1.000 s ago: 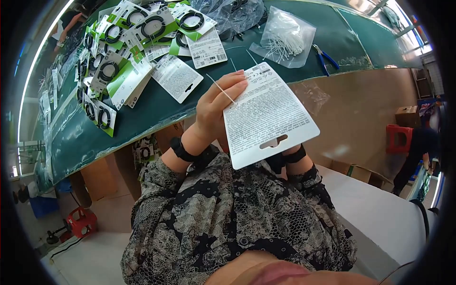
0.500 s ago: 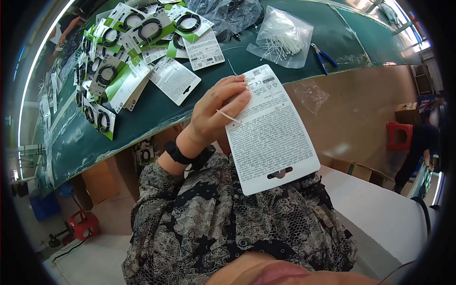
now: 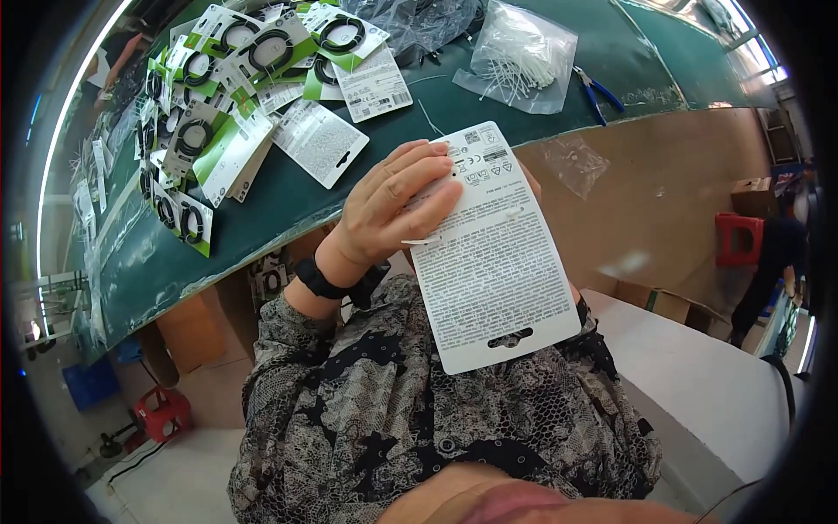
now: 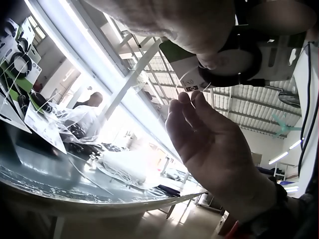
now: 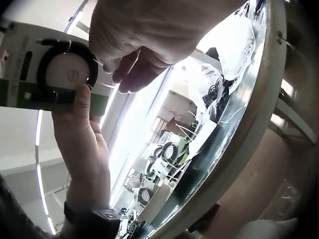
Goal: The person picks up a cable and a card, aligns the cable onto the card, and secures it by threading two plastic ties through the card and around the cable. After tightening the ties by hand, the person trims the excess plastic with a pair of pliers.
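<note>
My left hand (image 3: pixel 388 205) holds a white printed card (image 3: pixel 497 262) by its left edge, its text side facing up in the head view. The card's other face carries a coiled black cable (image 5: pixel 45 69), and my left thumb presses on the coil in the right wrist view. A short white cable tie end (image 3: pixel 422 242) sticks out beside the left fingers. Behind the card, my right hand (image 5: pixel 144 35) is largely hidden from the head camera. In the right wrist view its fingers pinch a thin white cable tie (image 5: pixel 110 86) at the card's edge.
Many carded cables (image 3: pixel 201 140) lie heaped on the green table (image 3: pixel 262 229) at left. A bag of white cable ties (image 3: pixel 524 65) and blue-handled cutters (image 3: pixel 598 94) lie near the table's edge. Dark plastic bags (image 3: pixel 419 31) sit at the back.
The card has moved lower, toward my body, and its print faces the head camera more squarely. Less cable tie shows beside the left fingers. My right wrist has left its place below the card.
</note>
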Tool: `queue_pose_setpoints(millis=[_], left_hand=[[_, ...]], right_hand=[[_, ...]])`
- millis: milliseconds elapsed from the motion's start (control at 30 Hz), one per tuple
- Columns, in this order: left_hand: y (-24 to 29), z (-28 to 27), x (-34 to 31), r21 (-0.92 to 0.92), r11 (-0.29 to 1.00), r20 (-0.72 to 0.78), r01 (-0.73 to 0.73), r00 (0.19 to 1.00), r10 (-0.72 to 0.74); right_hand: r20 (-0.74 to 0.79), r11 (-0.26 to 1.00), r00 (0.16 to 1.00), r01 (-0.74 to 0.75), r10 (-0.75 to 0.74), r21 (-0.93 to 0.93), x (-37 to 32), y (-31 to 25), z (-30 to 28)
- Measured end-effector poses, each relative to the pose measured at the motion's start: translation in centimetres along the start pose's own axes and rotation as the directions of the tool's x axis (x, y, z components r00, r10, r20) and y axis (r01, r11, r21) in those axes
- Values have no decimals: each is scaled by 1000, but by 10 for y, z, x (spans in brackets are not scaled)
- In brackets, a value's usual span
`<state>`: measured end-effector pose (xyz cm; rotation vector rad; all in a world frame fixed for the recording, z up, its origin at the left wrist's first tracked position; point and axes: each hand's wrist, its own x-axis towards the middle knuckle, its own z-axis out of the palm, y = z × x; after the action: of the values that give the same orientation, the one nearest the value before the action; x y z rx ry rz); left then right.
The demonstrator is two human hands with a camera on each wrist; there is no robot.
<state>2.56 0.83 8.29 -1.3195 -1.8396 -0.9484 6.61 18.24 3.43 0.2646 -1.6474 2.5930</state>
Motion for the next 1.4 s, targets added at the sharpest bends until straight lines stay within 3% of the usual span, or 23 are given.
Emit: queue_pose_setpoints(millis=[33, 67, 167, 300, 467, 633, 733, 767, 833, 867, 900, 967, 1000, 1100, 1400], left_hand=[[1, 0, 0, 11, 1000, -16, 1, 1000, -1], [1, 1, 0, 22, 1000, -32, 2, 999, -1], [1, 6, -1, -60, 997, -81, 46, 995, -51], [1, 10, -3, -104, 993, -99, 61, 993, -71], [4, 11, -1, -112, 991, -109, 71, 991, -83], [5, 9, -2, -142, 984, -82, 108, 989, -120], [5, 8, -8, -299, 801, -90, 519, 820, -565], [6, 10, -9, -299, 799, -89, 522, 818, -568], [8, 18, -11, -603, 510, -49, 614, 610, -791], [9, 22, -11, -725, 334, 7, 602, 491, -871], [9, 23, -11, -726, 331, 6, 602, 488, -873], [9, 25, -8, -816, 152, 117, 558, 416, -902], [9, 25, -7, -848, 60, 174, 527, 384, -907], [10, 25, -6, -843, 34, 197, 537, 366, -910], [5, 29, -9, -879, 10, 188, 476, 366, -911]], right_hand=[[-79, 961, 970, -216, 232, 175, -5, 2, 1], [-81, 960, 969, -215, 232, 177, -4, 6, -1], [-19, 975, 975, 224, -223, 16, 2, 12, 0], [-17, 949, 950, 312, -313, -50, 2, -7, 14], [67, 948, 960, 280, -273, -149, 3, -21, 15], [-54, 972, 975, 209, -215, -107, 1, -16, 7], [-98, 979, 977, 182, -191, -90, 3, -17, 5], [-56, 912, 947, 286, -315, -295, 3, -18, 6], [99, 627, 857, 445, -506, -640, 4, -23, 8], [99, 628, 859, 442, -503, -641, 6, -28, 11], [127, 560, 839, 457, -529, -691, 9, -35, 15], [190, 411, 796, 482, -575, -774, 15, -44, 22], [194, 411, 796, 484, -574, -773, 18, -42, 23], [190, 323, 811, 419, -553, -848, 26, -40, 25], [217, 304, 833, 410, -508, -860, 34, -37, 25]])
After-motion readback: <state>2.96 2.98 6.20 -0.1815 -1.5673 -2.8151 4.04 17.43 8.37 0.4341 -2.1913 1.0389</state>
